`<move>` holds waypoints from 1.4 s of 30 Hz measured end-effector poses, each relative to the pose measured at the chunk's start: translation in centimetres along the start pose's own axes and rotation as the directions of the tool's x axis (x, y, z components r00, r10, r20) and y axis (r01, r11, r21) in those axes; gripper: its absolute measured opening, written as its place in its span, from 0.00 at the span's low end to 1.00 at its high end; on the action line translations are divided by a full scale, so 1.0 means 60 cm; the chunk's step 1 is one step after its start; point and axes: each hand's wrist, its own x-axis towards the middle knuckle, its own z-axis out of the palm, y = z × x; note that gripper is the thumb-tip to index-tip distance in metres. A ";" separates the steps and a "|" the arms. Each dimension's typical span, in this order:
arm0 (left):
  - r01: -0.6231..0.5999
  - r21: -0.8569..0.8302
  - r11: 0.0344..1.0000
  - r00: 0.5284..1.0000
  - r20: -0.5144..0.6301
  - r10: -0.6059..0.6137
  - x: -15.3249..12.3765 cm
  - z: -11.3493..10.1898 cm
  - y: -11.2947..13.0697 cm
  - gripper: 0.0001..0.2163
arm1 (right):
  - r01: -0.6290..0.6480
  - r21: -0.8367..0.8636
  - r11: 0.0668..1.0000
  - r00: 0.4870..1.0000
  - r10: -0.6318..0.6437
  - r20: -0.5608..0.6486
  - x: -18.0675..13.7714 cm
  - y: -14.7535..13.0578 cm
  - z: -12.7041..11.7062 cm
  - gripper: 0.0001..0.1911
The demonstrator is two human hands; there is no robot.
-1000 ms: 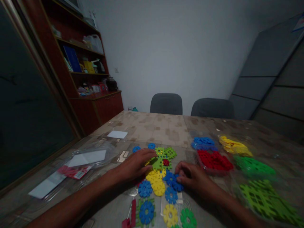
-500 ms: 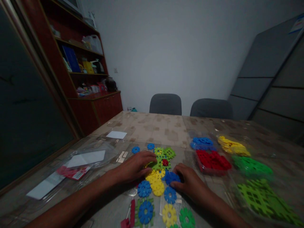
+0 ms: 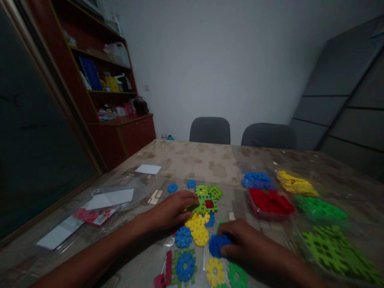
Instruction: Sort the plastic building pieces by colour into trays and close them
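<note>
A flat build of interlocking plastic pieces lies on the table: green squares (image 3: 204,200) with a red piece (image 3: 209,204), yellow discs (image 3: 198,228) and blue gears (image 3: 183,237). My left hand (image 3: 172,210) rests flat on its left edge, fingers stretched over the green and yellow pieces. My right hand (image 3: 243,242) is closed on a blue gear piece (image 3: 216,245) near the table's front, just right of the yellow discs. Below lie a blue gear on a green square (image 3: 185,267), a yellow gear (image 3: 215,272) and a green gear (image 3: 237,275).
Bags of sorted pieces sit at right: blue (image 3: 256,180), yellow (image 3: 295,184), red (image 3: 271,202), green (image 3: 319,209) and light green (image 3: 336,252). A clear packet with papers (image 3: 108,200) lies left. Two grey chairs (image 3: 210,130) stand behind the table; a wooden shelf (image 3: 102,80) at left.
My right hand has slid toward me and down from the blue pieces beside the build, carrying a blue gear with it. My left hand has stayed on the build.
</note>
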 end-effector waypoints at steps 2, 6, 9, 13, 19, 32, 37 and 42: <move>-0.005 -0.006 1.000 1.000 0.005 0.005 0.000 0.000 0.000 0.15 | -0.019 -0.049 0.999 0.998 0.016 -0.053 -0.001 -0.001 0.008 0.15; -0.013 0.000 1.000 1.000 -0.014 0.013 0.000 0.002 -0.001 0.15 | -0.061 -0.118 0.991 0.993 0.049 -0.103 0.001 0.004 0.021 0.26; -0.019 0.009 1.000 1.000 -0.012 0.019 0.001 0.002 0.000 0.16 | -0.106 -0.145 0.984 0.989 0.089 -0.120 0.004 0.003 0.028 0.22; -0.013 0.008 1.000 1.000 -0.011 0.014 0.000 0.002 -0.001 0.15 | -0.129 -0.082 0.988 0.984 0.118 -0.133 0.004 -0.011 0.027 0.18; -0.014 -0.008 1.000 1.000 -0.016 0.013 -0.001 0.002 -0.002 0.15 | -0.044 -0.013 0.999 0.990 0.042 -0.134 0.008 -0.013 0.029 0.18; -0.011 -0.005 1.000 1.000 -0.008 0.011 0.003 -0.001 0.003 0.14 | 0.009 -0.027 1.000 0.994 -0.012 -0.108 -0.001 -0.032 0.001 0.12; -0.017 -0.026 1.000 1.000 -0.011 0.016 0.005 -0.007 0.013 0.13 | -0.016 -0.124 0.992 0.983 -0.007 -0.181 -0.013 -0.041 -0.036 0.11; -0.015 -0.025 1.000 1.000 -0.009 0.015 0.005 -0.011 0.014 0.13 | -0.002 -0.186 0.983 0.965 -0.047 -0.259 -0.022 -0.033 -0.062 0.10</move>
